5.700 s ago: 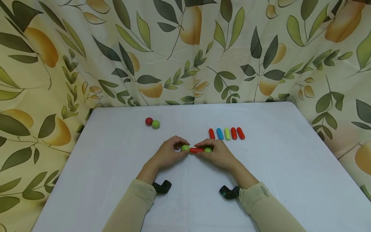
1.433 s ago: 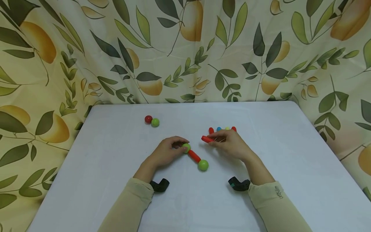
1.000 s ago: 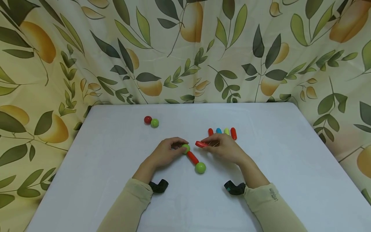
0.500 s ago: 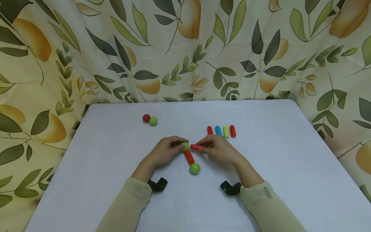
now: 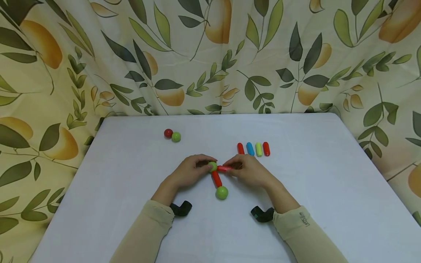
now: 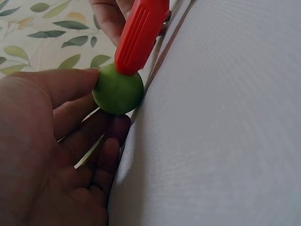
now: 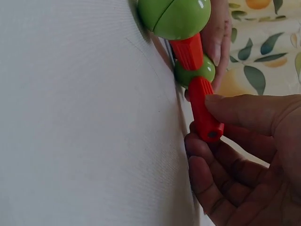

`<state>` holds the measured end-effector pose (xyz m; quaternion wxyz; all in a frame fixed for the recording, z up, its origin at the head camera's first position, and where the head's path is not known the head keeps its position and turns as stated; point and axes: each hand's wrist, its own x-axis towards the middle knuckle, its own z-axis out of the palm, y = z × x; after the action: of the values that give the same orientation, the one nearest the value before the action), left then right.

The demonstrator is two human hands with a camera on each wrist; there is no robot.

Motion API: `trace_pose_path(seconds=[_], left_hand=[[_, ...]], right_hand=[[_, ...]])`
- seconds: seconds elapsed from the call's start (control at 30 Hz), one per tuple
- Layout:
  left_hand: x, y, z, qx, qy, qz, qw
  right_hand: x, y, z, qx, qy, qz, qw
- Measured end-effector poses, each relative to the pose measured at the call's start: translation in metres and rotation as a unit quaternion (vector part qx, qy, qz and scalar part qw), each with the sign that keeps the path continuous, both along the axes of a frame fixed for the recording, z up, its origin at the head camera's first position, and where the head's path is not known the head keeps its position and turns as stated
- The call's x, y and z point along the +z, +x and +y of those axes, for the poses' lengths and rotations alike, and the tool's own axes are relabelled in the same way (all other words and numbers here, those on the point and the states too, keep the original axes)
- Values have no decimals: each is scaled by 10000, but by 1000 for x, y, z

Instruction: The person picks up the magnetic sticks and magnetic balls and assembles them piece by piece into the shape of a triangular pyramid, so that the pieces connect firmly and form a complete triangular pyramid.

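My left hand [image 5: 189,171] pinches a glossy green ball [image 6: 117,89] between thumb and fingers, low over the tabletop. From that ball a ridged red rod [image 5: 216,179] runs toward the near edge and ends in a second green ball [image 5: 222,193]. My right hand [image 5: 251,171] pinches another red rod [image 7: 202,110] between thumb and fingertips. This rod's far end meets the right side of the held ball, and its free end shows a dark round spot in the right wrist view.
Behind my right hand lies a row of rods: red [image 5: 241,148], blue [image 5: 250,148], yellow-green [image 5: 258,149] and red [image 5: 266,149]. A dark red ball [image 5: 168,133] and a green ball [image 5: 176,137] sit at the back left. A leaf-patterned cloth [image 5: 204,73] hangs behind the white table [image 5: 115,182].
My right hand has let go of the joined piece, taken the rightmost red rod from the row and brought it left to the held ball. The joined rod and second ball have swung toward me.
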<state>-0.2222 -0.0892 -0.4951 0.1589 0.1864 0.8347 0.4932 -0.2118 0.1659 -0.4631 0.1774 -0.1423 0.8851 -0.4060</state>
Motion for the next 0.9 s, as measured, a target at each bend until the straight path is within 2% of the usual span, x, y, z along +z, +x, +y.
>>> trace_pose_path(seconds=[0.23, 0.57, 0.9], left_hand=[[0, 0, 0, -100, -138, 122, 9998], [-3, -1, 0, -135, -34, 107, 9998], [-2, -3, -3, 71, -59, 27, 10000]], right_hand=[[-2, 0, -1, 82, -12, 107, 9999], [-1, 1, 1, -9, 163, 156, 9997], [-1, -4, 0, -31, 117, 29, 9999]])
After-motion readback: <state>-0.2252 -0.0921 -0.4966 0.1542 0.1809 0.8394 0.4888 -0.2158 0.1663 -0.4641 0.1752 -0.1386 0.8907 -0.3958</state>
